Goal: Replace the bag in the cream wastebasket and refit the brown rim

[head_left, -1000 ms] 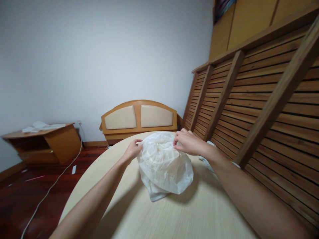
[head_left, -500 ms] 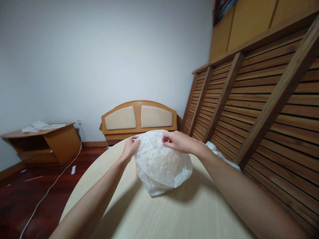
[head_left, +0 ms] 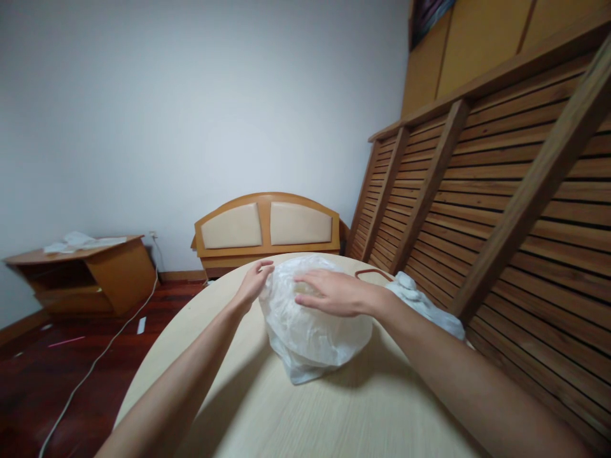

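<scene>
A crumpled white plastic bag (head_left: pixel 319 346), rounded and bulging, sits on the pale round table (head_left: pixel 229 394). My left hand (head_left: pixel 252 284) is at the bag's upper left edge, its fingers and thumb slightly apart against the plastic. Across the top of the bag lies my right hand (head_left: pixel 337 292), open, with fingers stretched out to the left. Under its fingers something pale yellowish shows faintly. What the bag contains is hidden.
Beyond the table's right edge lie a white bundle (head_left: pixel 424 305) and a thin brown curved bar (head_left: pixel 375 271). A slatted wooden frame (head_left: pixel 482 210) leans on the right. Further back stand a padded headboard (head_left: pixel 265 222) and a low cabinet (head_left: pixel 119 273). A cable (head_left: pixel 95 366) crosses the floor.
My right hand has gone from pinched fingers at the bag's top to lying flat on it. The bag's top has sunk lower, uncovering the brown bar behind. My left hand has shifted slightly.
</scene>
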{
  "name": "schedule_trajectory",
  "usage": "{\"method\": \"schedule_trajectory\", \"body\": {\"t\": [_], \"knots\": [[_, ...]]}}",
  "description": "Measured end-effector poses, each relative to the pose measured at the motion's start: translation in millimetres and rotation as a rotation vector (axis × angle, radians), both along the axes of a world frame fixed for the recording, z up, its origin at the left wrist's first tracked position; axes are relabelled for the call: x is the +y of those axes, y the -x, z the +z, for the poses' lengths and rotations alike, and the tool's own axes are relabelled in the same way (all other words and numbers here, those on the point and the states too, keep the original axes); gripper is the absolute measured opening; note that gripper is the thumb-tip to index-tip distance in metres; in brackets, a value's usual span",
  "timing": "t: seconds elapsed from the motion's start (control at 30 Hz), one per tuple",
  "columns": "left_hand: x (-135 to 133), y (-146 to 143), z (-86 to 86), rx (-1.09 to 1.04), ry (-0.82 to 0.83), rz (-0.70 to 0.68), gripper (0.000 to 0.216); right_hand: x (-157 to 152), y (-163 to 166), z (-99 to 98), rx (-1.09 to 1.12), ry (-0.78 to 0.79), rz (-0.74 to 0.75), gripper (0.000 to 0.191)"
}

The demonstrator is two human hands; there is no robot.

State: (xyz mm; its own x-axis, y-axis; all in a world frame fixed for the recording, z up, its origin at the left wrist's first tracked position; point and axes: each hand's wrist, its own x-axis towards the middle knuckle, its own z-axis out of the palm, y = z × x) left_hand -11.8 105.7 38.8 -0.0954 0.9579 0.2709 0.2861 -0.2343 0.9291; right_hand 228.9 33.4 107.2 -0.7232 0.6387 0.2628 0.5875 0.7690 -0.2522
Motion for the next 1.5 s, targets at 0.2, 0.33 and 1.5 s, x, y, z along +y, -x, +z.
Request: {"method": "schedule_trajectory", "body": {"t": [0.2,0.33,1.5], "knots": [[-4.9,-9.9,-3.1,0.047,0.114,-0.163,0.051,-4.9,-1.5,-14.1,-0.213,0.166,-0.016,0.065],[-4.6,-11.8,-7.5,0.058,0.155,-0.185,0.047,1.5,-13.3,-3.3,-0.076,0.045,0.004,0.055],[-6.9,-46.7,42.1,0.709,0.089,-0.277,0.011,65.3,-18.8,-26.0,0.091,0.110,-0.288,0.034]]}}
